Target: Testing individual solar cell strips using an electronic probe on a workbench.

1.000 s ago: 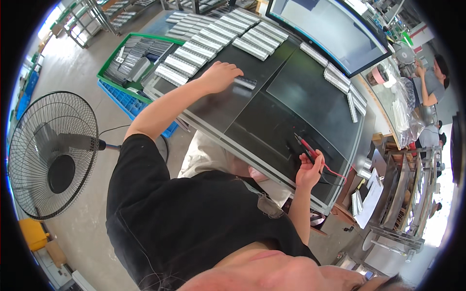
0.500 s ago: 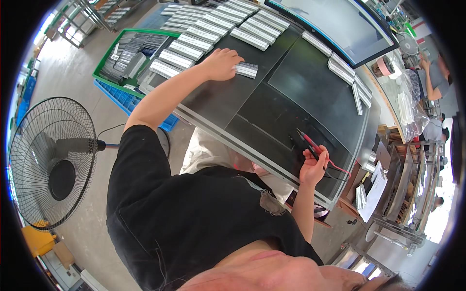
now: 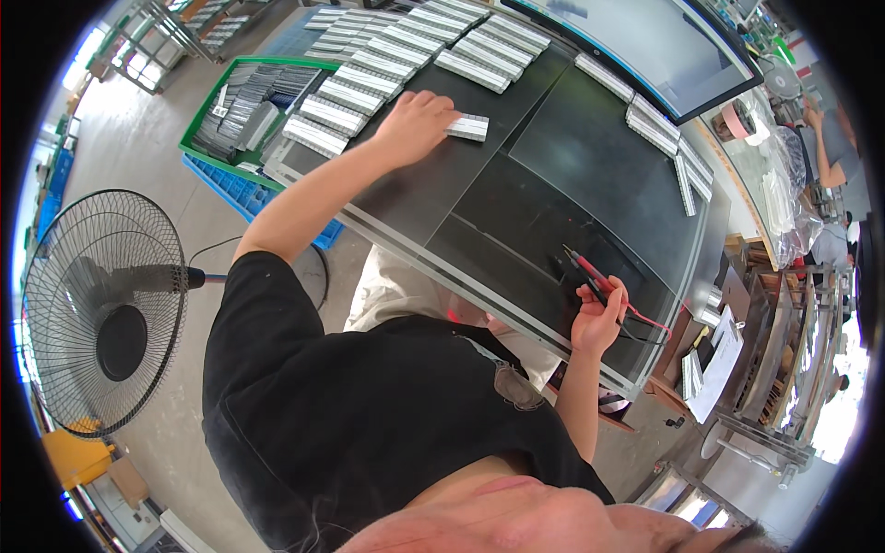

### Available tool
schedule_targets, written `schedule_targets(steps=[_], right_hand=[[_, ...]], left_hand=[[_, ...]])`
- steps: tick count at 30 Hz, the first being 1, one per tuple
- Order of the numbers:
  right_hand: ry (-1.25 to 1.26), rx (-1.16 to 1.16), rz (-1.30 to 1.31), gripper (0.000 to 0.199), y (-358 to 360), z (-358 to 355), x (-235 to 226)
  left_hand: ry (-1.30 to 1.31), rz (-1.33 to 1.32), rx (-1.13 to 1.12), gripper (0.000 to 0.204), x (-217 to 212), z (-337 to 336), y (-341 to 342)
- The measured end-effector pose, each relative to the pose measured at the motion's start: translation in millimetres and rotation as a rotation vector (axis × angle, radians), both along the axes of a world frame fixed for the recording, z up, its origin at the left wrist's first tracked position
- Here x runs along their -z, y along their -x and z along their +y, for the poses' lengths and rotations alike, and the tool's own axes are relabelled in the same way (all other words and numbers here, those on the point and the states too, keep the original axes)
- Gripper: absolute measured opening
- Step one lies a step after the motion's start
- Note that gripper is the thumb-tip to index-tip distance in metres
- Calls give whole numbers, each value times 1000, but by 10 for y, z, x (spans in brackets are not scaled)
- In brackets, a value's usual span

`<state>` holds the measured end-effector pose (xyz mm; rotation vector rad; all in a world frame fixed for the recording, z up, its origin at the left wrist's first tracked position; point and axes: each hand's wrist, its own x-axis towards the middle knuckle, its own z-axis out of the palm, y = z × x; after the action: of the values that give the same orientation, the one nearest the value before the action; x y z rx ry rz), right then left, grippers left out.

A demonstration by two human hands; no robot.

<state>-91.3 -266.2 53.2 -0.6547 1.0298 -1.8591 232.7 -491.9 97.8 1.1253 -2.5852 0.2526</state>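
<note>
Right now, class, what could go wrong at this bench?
The red probe and black probe sit close together in the right hand, so their tips might touch each other. The left hand, at one end of a pale strip, could knock the neighbouring rows of strips askew.

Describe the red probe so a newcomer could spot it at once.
Start at the dark table and go to the right hand near its lower-right corner. Held there beside a black probe, the slim red probe stands apart by its colour and red wire.
</note>
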Motion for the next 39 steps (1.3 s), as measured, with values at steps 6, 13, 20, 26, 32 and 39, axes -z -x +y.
schedule_targets(steps=[6, 13, 20, 26, 32, 39], right_hand=[[-12, -3, 12, 25, 5, -3, -11], [-24, 0, 10, 25, -14, 0, -32], [-50, 0, 31, 24, -15, -2, -41], [-73, 4, 25, 25, -14, -7, -34], [-100, 56, 29, 27, 198, -116, -261], [-151, 140, 137, 24, 569, -993, -429]], left_hand=[[140, -75, 13, 26, 172, 57, 79], [136, -113, 77, 31, 264, -482, 30], [62, -146, 80, 33, 255, -817, 105], [77, -93, 128, 32, 222, -887, 91], [145, -29, 130, 33, 222, -794, 96], [42, 144, 221, 28, 15, -501, 631]])
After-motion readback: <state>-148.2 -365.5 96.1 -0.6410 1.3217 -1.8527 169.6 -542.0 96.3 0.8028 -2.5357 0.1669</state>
